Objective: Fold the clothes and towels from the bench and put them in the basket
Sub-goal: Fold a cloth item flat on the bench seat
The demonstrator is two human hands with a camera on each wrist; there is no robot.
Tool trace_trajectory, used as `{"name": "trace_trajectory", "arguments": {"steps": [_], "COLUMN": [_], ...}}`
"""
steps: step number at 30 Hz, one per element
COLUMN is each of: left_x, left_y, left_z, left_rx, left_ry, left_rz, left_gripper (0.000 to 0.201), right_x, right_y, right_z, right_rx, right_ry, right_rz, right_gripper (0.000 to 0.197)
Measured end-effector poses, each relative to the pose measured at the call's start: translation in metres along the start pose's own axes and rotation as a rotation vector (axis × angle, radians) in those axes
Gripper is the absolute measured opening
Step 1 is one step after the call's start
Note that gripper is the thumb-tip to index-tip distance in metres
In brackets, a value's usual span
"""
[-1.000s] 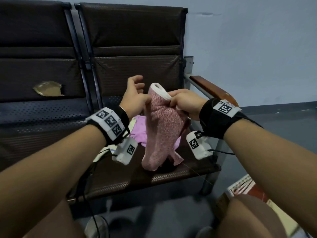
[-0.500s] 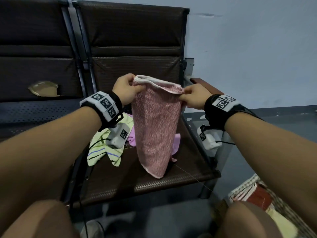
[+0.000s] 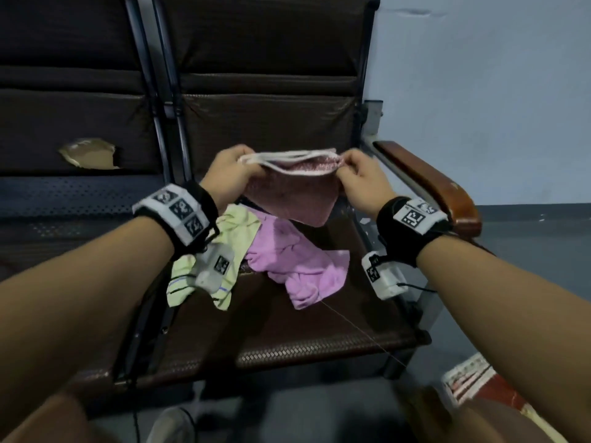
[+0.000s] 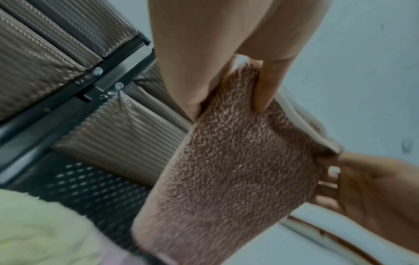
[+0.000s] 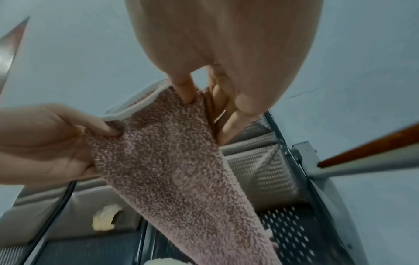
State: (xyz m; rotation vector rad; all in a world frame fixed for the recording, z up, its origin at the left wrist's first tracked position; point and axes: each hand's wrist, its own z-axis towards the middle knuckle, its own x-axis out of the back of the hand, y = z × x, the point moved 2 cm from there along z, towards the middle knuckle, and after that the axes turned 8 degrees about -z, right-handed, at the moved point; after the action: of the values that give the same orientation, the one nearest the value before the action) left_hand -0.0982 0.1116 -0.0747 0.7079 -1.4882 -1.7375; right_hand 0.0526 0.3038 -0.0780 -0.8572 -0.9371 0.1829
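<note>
A pink speckled towel (image 3: 289,193) with a white hem hangs in the air above the bench seat (image 3: 319,334), folded over and stretched between both hands. My left hand (image 3: 230,174) pinches its left top corner, and my right hand (image 3: 358,177) pinches the right top corner. The left wrist view shows the towel (image 4: 235,172) with my left fingers (image 4: 265,89) curled on its edge. In the right wrist view the towel (image 5: 172,161) hangs from my right fingers (image 5: 183,89). A yellow-green striped garment (image 3: 224,247) and a lilac cloth (image 3: 297,266) lie on the seat below.
The dark bench has a torn backrest (image 3: 88,153) at the left and a wooden armrest (image 3: 428,187) at the right. A basket (image 3: 473,382) with folded cloth shows at the bottom right on the floor. A blue-grey wall stands behind.
The towel was bunched upright, then spread wide between both hands. Now it is lifted higher and folded shorter, uncovering the lilac cloth beneath it.
</note>
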Motion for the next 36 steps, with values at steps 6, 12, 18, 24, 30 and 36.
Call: {"name": "trace_trajectory", "arguments": {"steps": [6,12,18,24,30,36], "left_x": [0.002,0.001,-0.007,-0.018,-0.026,-0.029], "left_y": [-0.1,-0.119,-0.135,-0.155,-0.195,-0.189], "left_z": [-0.082,-0.102,-0.074,-0.046,-0.045,-0.084], "left_rx": [0.386,0.696,0.623,0.453,0.456,0.282], "left_ry": [-0.243,-0.572,-0.251,-0.016,0.14,-0.203], "left_rz": [0.38,0.331,0.281,0.303,0.428,0.396], "left_gripper": [0.012,0.02,0.018,0.016,0.028,0.009], "right_x": [-0.038,-0.046,-0.072,-0.098,-0.107,-0.099], "right_y": [0.058,0.084,0.108,0.125,0.109,0.098], "right_z": [-0.086,-0.124,-0.092,-0.051,-0.059,-0.102], "right_rx": [-0.246,-0.57,-0.606,-0.497,-0.263,0.087], "right_ry": [-0.559,-0.84,-0.51,-0.213,-0.152,-0.489], "right_rz": [-0.02,0.059,0.189,-0.014,-0.276,-0.428], "right_gripper": [0.008,0.01,0.01,0.006,0.023,0.027]}}
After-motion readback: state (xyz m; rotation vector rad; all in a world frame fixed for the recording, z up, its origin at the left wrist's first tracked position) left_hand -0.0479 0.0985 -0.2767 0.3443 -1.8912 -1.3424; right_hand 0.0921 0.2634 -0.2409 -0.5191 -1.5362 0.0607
